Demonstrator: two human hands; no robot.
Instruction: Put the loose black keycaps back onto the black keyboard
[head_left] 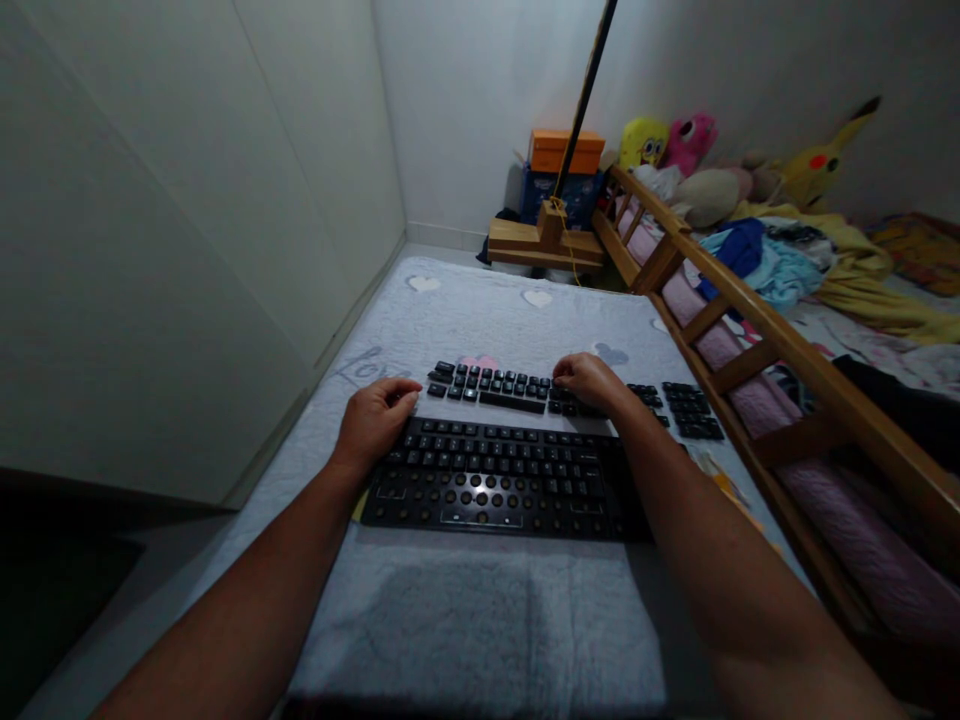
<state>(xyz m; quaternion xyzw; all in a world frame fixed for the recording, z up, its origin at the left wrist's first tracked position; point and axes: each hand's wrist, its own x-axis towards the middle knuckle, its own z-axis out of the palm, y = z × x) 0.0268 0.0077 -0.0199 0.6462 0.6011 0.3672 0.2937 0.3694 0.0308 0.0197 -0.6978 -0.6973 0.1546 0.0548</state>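
A black keyboard (480, 480) lies on the pale blue sheet; its upper rows carry keycaps, while its lower rows show bare round key mounts. Behind it, loose black keycaps (512, 403) are laid out in rows, with more groups at the right (690, 410). Near the keyboard's upper left corner is my left hand (379, 415), its fingers pinched together by the left end of the loose rows. My right hand (589, 380) is over the right end of the middle rows, fingers closed and bent down. Whatever either hand may hold is too small to make out.
A wooden bed rail (720, 300) runs along the right, with plush toys and clothes beyond. At the back stand a wooden stand (551, 235) with a dark pole and an orange box (566, 150). A pale cabinet wall (187, 200) rises at the left.
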